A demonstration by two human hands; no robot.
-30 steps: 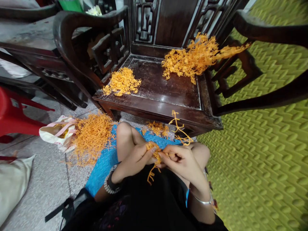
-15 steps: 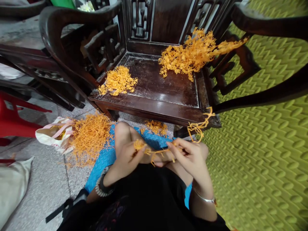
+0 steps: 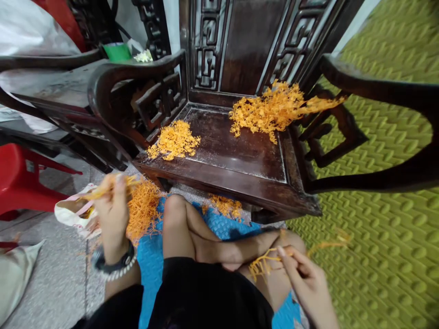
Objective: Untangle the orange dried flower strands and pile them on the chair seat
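A dark brown, carved wooden armchair (image 3: 209,169) stands on the far side, with a yellow-green textured mat (image 3: 373,269) to its right and a blue textured mat (image 3: 151,274) nearer. The chair's seat carries a large clumped orange pile (image 3: 270,109) at far right and a smaller yellow-orange pile (image 3: 174,140) at left. Loose thin orange strands (image 3: 146,205) lie heaped on the left. Beside them, the blurred left hand (image 3: 112,210) grips a small orange bunch (image 3: 132,183); the right hand (image 3: 305,278) pinches a thin branching orange strip (image 3: 262,265) near the right thigh.
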